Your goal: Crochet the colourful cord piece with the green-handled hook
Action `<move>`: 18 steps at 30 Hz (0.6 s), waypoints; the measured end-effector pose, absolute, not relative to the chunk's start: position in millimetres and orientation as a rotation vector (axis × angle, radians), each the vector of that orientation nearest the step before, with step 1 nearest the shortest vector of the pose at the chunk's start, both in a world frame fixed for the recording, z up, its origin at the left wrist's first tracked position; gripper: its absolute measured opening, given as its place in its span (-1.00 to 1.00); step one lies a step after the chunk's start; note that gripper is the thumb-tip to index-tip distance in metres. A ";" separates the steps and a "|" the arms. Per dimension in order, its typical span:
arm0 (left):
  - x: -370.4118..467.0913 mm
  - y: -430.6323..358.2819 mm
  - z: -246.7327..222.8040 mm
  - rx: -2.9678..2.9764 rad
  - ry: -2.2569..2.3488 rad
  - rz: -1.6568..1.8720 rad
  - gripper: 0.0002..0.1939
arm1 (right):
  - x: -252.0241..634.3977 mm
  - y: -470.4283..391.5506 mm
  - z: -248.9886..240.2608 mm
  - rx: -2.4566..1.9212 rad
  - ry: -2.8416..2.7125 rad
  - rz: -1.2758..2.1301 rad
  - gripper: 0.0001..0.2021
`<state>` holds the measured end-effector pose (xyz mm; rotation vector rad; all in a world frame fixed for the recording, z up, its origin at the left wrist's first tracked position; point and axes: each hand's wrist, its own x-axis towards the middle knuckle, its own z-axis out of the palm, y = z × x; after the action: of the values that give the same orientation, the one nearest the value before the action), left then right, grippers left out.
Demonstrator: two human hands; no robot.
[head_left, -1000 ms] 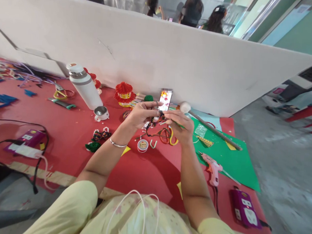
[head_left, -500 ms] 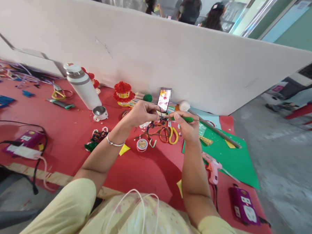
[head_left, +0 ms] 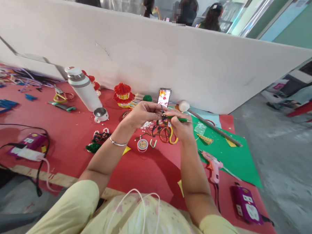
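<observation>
My right hand (head_left: pixel 181 127) is closed around a crochet hook (head_left: pixel 183 119) with a green handle, its tip pointing left. Facing it, my left hand (head_left: pixel 145 113) pinches dark yarn (head_left: pixel 162 109) right at the hook's tip. The fingertips of both hands nearly meet, so the exact stitch cannot be made out. Dark multicoloured yarn (head_left: pixel 156 130) lies on the red tabletop below. Just under my hands are scissors (head_left: pixel 173 136) with red and yellow handles, and a round spool (head_left: pixel 142 145). Small white beads (head_left: pixel 146 125) are scattered nearby.
A phone (head_left: pixel 164 97) leans against the white partition (head_left: pixel 149 53). To the left stand a white bottle (head_left: pixel 84 92) and a small cup (head_left: pixel 101 114). On the right are a pink glue gun (head_left: pixel 213 167), green sheet (head_left: pixel 237 166) and purple power strip (head_left: pixel 247 204). People sit beyond the partition.
My right hand has come slightly left with the crochet hook, closing in on my left hand. The whole view has shifted a little; the table things have stayed put.
</observation>
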<state>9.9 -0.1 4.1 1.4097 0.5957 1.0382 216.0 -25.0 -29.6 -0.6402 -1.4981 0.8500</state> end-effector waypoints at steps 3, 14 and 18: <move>12.8 -1.9 4.1 1.308 0.567 1.063 -0.68 | 213.3 -24.1 -28.4 -0.637 -1.589 0.637 -0.78; -0.2 0.6 3.4 1.120 0.543 1.171 -0.64 | 199.8 -31.8 4.9 -0.565 -1.816 0.276 -0.82; -0.5 -2.5 5.3 1.078 0.504 1.173 -0.64 | 199.5 -31.8 14.3 -0.545 -1.893 0.198 -0.82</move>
<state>-0.5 -2.5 5.3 1.0782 0.5042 1.1729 199.5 -31.8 14.3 -0.5448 -1.8927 0.1983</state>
